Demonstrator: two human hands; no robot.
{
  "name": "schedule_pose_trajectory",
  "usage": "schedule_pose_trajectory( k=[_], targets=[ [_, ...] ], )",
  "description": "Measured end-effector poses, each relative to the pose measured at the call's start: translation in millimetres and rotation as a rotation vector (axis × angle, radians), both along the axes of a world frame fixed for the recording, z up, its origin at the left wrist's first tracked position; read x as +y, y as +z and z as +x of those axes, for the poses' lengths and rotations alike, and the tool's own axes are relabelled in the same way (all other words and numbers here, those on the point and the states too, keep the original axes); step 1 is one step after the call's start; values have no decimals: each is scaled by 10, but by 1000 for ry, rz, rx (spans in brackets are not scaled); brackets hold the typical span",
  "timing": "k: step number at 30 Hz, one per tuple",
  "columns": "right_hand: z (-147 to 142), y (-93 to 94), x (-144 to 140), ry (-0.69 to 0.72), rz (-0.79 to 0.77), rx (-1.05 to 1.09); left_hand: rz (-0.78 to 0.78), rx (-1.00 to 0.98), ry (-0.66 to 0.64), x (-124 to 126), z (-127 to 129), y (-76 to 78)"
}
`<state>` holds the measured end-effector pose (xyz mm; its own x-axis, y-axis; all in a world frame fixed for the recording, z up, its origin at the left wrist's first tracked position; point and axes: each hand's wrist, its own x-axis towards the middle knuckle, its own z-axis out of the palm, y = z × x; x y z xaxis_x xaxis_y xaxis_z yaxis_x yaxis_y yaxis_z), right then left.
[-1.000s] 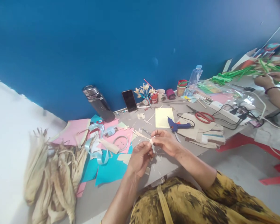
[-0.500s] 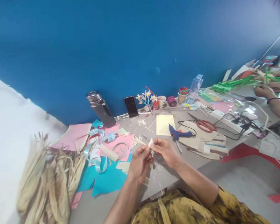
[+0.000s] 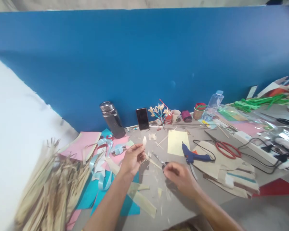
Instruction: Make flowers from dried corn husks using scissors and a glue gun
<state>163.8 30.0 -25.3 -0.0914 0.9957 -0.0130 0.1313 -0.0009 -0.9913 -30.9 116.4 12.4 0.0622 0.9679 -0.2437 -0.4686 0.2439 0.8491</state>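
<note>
Above the cluttered grey table [image 3: 180, 205], hands now parted, no longer joined at one piece as half a second ago. Left hand [image 3: 132, 158] pinching a small pale pointed petal [image 3: 144, 140] upright; right hand [image 3: 180, 175] loosely curled, blurred, beside small scissors [image 3: 160, 159], grip unclear. Behind, blue wall [image 3: 144, 64]; nearby, glue gun [image 3: 194, 156].

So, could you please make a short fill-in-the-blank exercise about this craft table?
1. The left hand holds up a small pale ____ between its fingertips.
2. The right hand is over the small ____ lying on the table.
3. The glue gun is ____ in colour.
4. The phone leans against the ____ wall.

Missing words: petal; scissors; blue; blue
</note>
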Motion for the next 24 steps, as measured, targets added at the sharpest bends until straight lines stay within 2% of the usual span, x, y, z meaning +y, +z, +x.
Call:
schedule_pose_trajectory(
  k=[2,4,8,11,16,21,24],
  targets=[
    [153,-175,-189,-41,86,-199,19,-23,9,184,-23,13],
    [317,-373,-369,-95,252,-359,30,1,16,342,-19,2],
    [517,-643,-576,-121,412,-516,-29,208,15,646,93,-108],
    [515,-682,-581,-139,471,-564,-77,402,22,890,227,-235],
    [483,-666,-526,-157,533,-588,-79,572,22,1180,351,-396],
    [519,-683,-547,-162,516,-532,-60,692,30,1209,294,-446],
    [520,-679,-555,-158,504,-521,-20,758,37,1102,232,-390]
  ],
)
